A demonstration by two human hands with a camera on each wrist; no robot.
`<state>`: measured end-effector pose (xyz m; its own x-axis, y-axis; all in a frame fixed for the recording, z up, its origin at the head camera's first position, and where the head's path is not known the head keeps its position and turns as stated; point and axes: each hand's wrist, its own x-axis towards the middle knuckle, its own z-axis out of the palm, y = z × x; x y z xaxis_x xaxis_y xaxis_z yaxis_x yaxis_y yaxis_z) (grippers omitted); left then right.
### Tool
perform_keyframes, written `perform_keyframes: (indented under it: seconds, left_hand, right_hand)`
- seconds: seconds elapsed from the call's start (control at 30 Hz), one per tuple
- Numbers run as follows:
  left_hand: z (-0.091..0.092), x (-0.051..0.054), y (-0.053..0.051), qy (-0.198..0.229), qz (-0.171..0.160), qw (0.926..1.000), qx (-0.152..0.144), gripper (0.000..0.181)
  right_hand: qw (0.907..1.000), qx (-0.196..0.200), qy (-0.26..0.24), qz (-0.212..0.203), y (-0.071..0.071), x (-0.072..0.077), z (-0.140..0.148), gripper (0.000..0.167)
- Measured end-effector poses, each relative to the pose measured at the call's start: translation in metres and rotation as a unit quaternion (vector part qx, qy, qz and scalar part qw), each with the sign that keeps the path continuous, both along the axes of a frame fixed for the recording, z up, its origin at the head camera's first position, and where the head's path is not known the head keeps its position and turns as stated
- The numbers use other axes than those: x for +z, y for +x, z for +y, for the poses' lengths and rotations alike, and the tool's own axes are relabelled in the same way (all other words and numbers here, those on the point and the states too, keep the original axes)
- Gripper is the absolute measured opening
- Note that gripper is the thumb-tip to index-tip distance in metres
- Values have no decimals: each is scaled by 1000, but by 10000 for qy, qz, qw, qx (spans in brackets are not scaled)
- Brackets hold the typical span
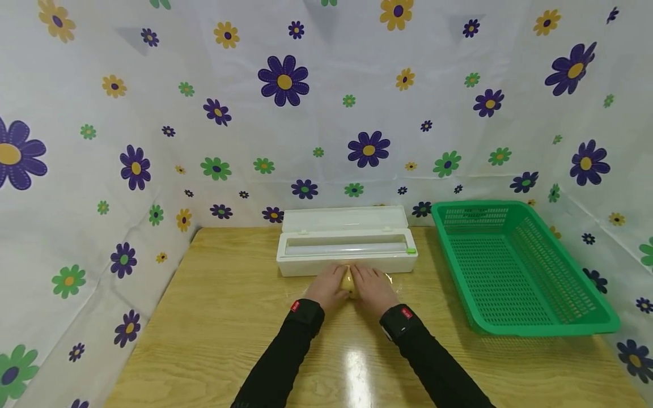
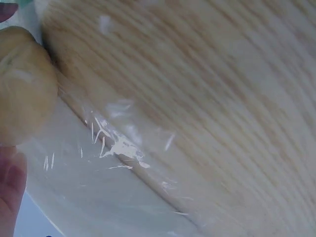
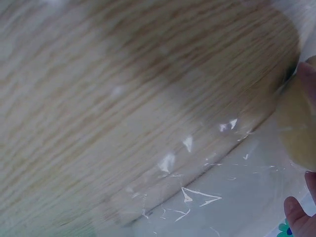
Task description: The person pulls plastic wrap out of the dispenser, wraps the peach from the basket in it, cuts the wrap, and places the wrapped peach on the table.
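A yellowish rounded item (image 1: 348, 283) sits on the table just before the white box, between the two hands. My left hand (image 1: 327, 287) grips its left side and my right hand (image 1: 374, 288) grips its right side. Clear plastic film spreads out from the item (image 2: 24, 89) in the left wrist view, over the wood and the box's front, with fingers (image 2: 10, 190) at the edge. In the right wrist view, fingers (image 3: 297, 217) lie close to the item (image 3: 296, 123), and film (image 3: 197, 192) shows beside it. The item's underside is hidden.
A long white box (image 1: 347, 265) stands behind the hands, lid raised, with a roll (image 1: 347, 249) inside and a green piece (image 1: 411, 250) at its right end. On the right is a green basket (image 1: 461, 283) on the wooden table (image 1: 214, 317). Flower-patterned cloth (image 1: 326, 113) hangs behind.
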<state>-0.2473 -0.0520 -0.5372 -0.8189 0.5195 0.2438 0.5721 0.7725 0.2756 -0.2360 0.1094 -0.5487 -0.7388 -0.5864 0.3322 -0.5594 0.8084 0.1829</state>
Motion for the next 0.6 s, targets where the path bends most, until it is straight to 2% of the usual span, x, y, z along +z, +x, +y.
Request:
perform_keyframes:
  seconds: [0.1,0.27,0.47,0.6]
  left_hand:
    - [-2,5,3,6,47,10000,-43,50]
    - [-4,2,0,118,-85,9998,-113,43]
    - [-7,-1,-1,486,-477,9976,-102,43]
    - [-9,-4,-1,574,-651,9962,-45,53]
  right_hand:
    - [9996,13,-256,-102,0,0,-1,72]
    - [9966,47,-775,-266,-3,-4,0,69]
    - [9817,152,-1632,-965,-6,1,0,68]
    - [9744,262,-1894,-1181,-6,4,1,72]
